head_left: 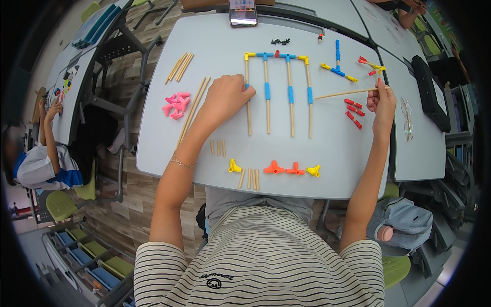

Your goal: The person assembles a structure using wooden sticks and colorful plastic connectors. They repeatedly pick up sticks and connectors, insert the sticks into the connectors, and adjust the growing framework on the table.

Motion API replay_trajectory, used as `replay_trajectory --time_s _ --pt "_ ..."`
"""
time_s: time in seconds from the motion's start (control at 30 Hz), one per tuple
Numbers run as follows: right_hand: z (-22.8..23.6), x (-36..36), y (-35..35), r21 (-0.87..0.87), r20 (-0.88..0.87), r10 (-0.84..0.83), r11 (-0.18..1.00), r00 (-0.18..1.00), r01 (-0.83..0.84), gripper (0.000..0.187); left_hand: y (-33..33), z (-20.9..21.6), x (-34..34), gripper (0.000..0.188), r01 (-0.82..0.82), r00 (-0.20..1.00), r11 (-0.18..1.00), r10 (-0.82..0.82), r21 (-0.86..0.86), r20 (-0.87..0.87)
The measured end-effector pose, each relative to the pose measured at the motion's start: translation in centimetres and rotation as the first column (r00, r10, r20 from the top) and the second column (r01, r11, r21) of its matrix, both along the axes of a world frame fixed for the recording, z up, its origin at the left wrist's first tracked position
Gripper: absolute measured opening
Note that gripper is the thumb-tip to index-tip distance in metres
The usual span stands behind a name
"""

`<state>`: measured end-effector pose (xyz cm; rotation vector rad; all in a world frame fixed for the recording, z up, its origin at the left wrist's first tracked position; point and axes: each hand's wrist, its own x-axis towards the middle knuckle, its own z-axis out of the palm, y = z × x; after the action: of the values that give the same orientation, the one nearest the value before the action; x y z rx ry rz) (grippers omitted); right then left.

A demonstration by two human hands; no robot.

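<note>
My left hand (227,100) is closed at the leftmost leg of a flat frame of wooden sticks and plastic joints, thumb and finger over its blue connector (249,101). Yellow, blue and red joints (276,54) form the frame's top bar, and blue sleeves (290,94) sit midway down its legs. My right hand (382,106) grips a long wooden stick (345,93) by its right end; the stick points left toward the frame. Just above those fingers lies a yellow and red joint piece (377,67). Several red connectors (354,110) rest left of my right hand.
Pink connectors (176,105), short sticks (180,67) and long sticks (193,113) lie left. Orange joints (284,168), yellow corner joints (234,166) and short pegs line the near edge. A phone (243,13) stands at the far edge; glasses (407,118) and a black case (431,94) lie right.
</note>
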<state>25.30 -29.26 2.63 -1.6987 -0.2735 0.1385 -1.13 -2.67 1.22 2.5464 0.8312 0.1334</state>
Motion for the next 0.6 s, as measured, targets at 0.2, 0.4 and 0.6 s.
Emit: replay_trajectory --time_s 0.2,0.4,0.6 --pt "-0.94 -0.38 0.54 0.023 -0.063 0.080 0.997 0.995 -0.079 0.027 -0.13 0.23 -0.01 0.031 -0.012 1.000 1.000 0.012 -0.006 -0.007" --pt "-0.58 -0.56 0.58 -0.004 -0.044 0.036 0.999 0.998 -0.037 0.026 -0.04 0.11 -0.03 0.032 0.001 1.000 1.000 -0.001 0.017 -0.005" --pt "-0.85 -0.02 0.24 -0.006 -0.039 0.030 1.000 0.999 -0.030 0.026 -0.18 0.28 -0.04 0.032 -0.009 1.000 1.000 0.009 -0.003 -0.006"
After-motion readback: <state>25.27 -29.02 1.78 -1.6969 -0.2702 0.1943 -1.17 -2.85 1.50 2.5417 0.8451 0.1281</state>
